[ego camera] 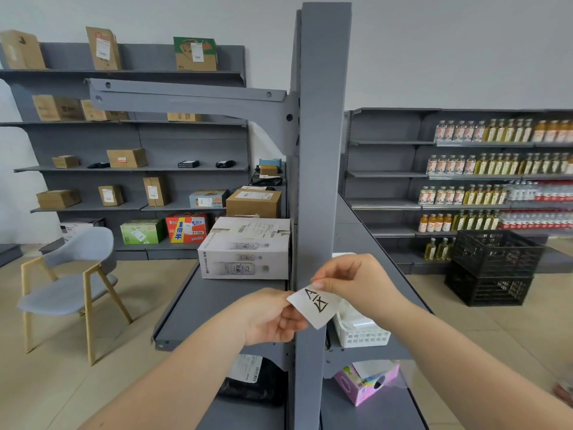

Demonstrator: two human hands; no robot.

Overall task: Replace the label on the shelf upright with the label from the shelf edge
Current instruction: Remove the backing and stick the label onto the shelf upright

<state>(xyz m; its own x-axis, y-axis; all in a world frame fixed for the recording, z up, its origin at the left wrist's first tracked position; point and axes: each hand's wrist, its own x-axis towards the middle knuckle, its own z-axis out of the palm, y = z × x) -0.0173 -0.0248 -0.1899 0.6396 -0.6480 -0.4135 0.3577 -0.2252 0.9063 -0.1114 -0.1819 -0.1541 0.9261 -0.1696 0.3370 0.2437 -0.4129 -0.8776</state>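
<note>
On the far left a grey chair with pale wooden legs stands on the tiled floor, with cardboard parcels on the grey wall shelves behind it. Nearer the middle, a white carton printed with bottles sits on a grey shelf. The left hand reaches in over that shelf, its thumb and fingers pinched on the left corner of a white label with black handwritten marks. The label is tilted and lies across the front face of the grey shelf upright, at about the level of the shelf; whether it is stuck to the metal cannot be told. The right hand comes from the other side, thumb and forefinger nipping the label's upper edge, the remaining fingers curled. Just behind the label, right of the upright, is a white basket, and below it a pink tissue box. Far right stand stacked black crates and shelves of bottled drinks.
</note>
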